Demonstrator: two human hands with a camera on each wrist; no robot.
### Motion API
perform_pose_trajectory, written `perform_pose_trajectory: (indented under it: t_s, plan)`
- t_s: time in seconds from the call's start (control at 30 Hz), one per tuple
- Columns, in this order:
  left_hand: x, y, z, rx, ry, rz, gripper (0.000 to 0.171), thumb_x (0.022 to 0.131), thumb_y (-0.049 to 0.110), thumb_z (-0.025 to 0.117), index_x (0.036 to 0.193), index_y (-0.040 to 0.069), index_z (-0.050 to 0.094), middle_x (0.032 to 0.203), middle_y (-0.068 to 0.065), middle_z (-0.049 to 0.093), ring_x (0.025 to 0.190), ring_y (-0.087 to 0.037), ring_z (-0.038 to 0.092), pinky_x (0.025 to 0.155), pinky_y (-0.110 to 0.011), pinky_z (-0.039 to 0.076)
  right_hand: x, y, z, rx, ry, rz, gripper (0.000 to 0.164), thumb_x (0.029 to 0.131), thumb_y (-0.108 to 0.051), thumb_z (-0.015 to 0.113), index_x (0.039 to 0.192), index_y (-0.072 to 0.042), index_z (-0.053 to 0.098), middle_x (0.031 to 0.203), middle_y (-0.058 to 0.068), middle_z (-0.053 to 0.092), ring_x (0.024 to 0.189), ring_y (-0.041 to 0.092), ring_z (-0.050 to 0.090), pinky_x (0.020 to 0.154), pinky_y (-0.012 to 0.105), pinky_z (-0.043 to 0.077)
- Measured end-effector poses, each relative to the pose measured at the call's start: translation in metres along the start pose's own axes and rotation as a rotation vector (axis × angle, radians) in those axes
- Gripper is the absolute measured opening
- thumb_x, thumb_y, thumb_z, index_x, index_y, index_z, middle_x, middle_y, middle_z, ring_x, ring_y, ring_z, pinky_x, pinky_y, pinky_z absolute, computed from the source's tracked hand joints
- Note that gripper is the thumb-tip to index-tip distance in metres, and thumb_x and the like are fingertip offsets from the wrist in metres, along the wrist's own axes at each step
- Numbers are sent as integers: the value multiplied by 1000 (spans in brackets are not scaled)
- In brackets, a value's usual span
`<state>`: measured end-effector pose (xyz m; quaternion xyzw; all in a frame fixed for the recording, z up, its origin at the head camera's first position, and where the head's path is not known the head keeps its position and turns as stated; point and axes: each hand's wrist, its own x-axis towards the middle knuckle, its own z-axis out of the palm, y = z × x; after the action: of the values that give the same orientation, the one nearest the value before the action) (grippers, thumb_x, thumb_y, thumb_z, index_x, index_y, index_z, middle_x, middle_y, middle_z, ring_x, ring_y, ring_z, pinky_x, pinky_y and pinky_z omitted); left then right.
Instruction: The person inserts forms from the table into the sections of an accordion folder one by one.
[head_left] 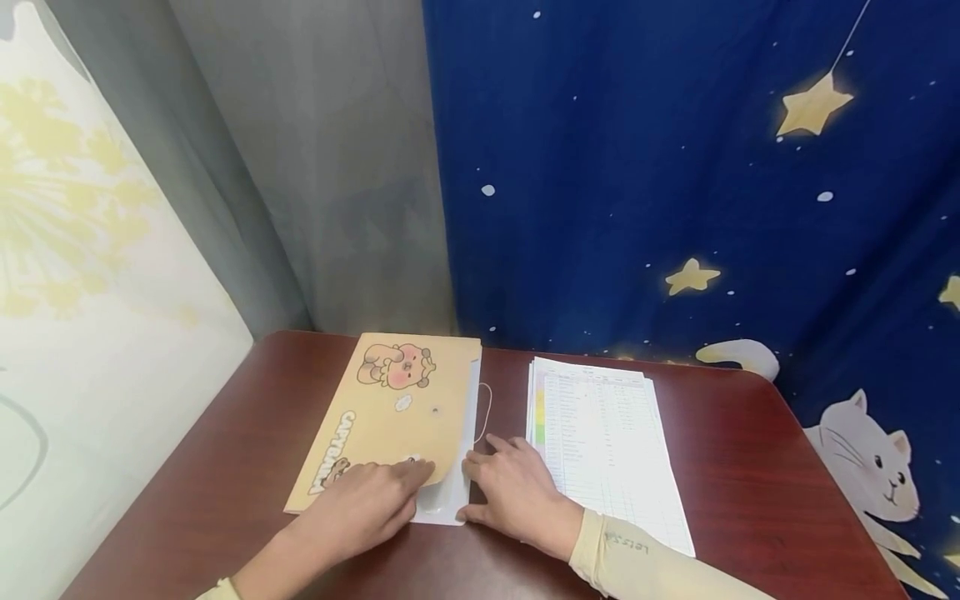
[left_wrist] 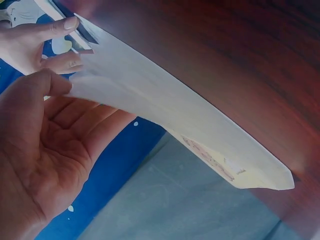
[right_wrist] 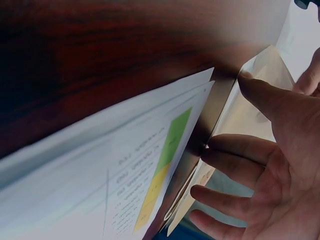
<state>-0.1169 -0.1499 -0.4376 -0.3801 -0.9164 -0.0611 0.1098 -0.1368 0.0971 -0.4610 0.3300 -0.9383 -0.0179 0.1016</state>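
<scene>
A pale yellow folder (head_left: 405, 417) with cartoon animals on its cover lies on the table. My left hand (head_left: 375, 496) pinches the cover's near right corner between thumb and fingers, and the cover bends up there. A whitish inner side (left_wrist: 150, 95) shows beneath it in the left wrist view. My right hand (head_left: 517, 492) rests at the folder's right edge, thumb and fingertips touching that edge, fingers extended. A thin elastic loop (head_left: 487, 408) sticks out from the folder's right side. Right of it lies a stack of printed sheets (head_left: 607, 450), partly behind my right wrist.
The dark reddish-brown table (head_left: 757, 467) has rounded far corners. A grey curtain (head_left: 360, 208) and a blue star-patterned curtain (head_left: 585, 208) hang behind it. On the left stands a white patterned surface (head_left: 97, 333).
</scene>
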Motion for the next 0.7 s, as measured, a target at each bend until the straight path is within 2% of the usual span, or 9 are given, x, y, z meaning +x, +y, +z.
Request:
perform_pose_trajectory:
  t_s: [0.1, 0.2, 0.3, 0.37, 0.53, 0.7]
  plan:
    - [-2, 1, -2, -14, 26, -51, 15, 94, 11, 69, 105, 17, 60, 74, 12, 56, 51, -5, 41, 49, -23, 37, 0, 0, -1, 0, 3, 5, 54, 79, -70, 81, 108, -24, 77, 119, -8, 79, 125, 27, 70, 91, 42, 54]
    - [-6, 3, -3, -25, 69, -107, 17, 97, 10, 69, 112, 16, 64, 74, 11, 61, 51, -5, 45, 50, -24, 40, 0, 0, -1, 5, 2, 4, 54, 80, -70, 80, 109, -24, 77, 119, -8, 79, 125, 27, 70, 91, 42, 54]
    - [-9, 5, -5, -31, 131, -156, 27, 96, 8, 70, 122, 13, 69, 89, 6, 76, 54, -4, 53, 54, -26, 48, 0, 0, -1, 9, 9, 3, 54, 80, -70, 80, 109, -24, 77, 118, -9, 79, 124, 27, 70, 91, 42, 54]
    - [-11, 5, -6, -35, 173, -180, 32, 96, 5, 69, 127, 12, 70, 98, 4, 80, 57, -3, 55, 58, -27, 52, -1, 0, -1, 14, 13, 4, 54, 80, -70, 80, 109, -24, 77, 118, -9, 79, 124, 27, 70, 91, 42, 54]
    - [-17, 5, -8, -24, 256, -203, 37, 95, 3, 69, 131, 12, 69, 107, 2, 81, 72, -4, 69, 66, -27, 58, -1, 1, 0, 27, 15, 4, 55, 80, -69, 80, 110, -24, 77, 120, -8, 78, 125, 27, 69, 93, 43, 54]
    - [-23, 4, -8, -40, 278, -229, 43, 94, 0, 69, 136, 12, 66, 118, -1, 80, 89, -11, 77, 74, -30, 62, -2, 1, 0, 31, 7, 9, 57, 81, -69, 80, 114, -23, 77, 124, -8, 78, 125, 27, 69, 95, 42, 54]
